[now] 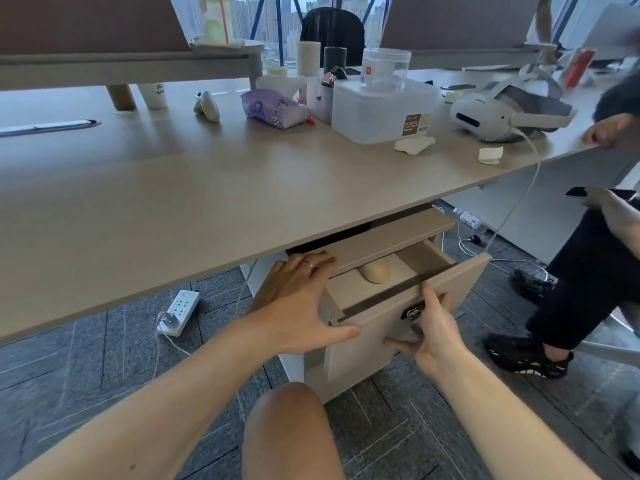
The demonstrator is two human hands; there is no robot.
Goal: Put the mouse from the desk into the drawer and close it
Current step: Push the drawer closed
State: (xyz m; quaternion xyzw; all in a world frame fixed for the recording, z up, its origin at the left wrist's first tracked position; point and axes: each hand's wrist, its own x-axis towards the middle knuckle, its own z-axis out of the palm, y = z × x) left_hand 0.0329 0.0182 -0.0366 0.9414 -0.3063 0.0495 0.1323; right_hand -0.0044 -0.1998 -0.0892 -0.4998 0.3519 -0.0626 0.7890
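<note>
Under the desk [214, 188], top compartment of a pedestal cabinet: one drawer [391, 282], pulled part-way out, interior light in colour. Contents: one mouse [375, 270], cream-coloured, lying on the drawer floor toward the back, partly under the cabinet top, touched by neither hand. Drawer front [446, 299]: beige panel, slightly angled toward the right, fitted with a dark oval lock [414, 311]. Left hand [304, 299]: spread flat, palm down, fingers extended over the left corner of the cabinet top, thumb reaching toward the drawer front; it grasps nothing; a ring shows on one finger. Right hand [427, 327]: placed against the drawer front, fingers curled over the panel by the lock, thumb at the panel's lower edge, gripping the front. Desk surface, far side: white storage box [381, 109] carrying a clear round jar [385, 69]; purple tissue pack [273, 109]; white headset [502, 114] with a cable hanging over the desk edge; two crumpled tissues near the front edge. Floor: grey carpet tiles [104, 355], a white power strip [178, 311] left of the cabinet, loose white cables. Right margin: a second person, seated, dark trousers and black shoes, one hand on the desk edge. Foreground: bare knee of the wearer, between the forearms.
</note>
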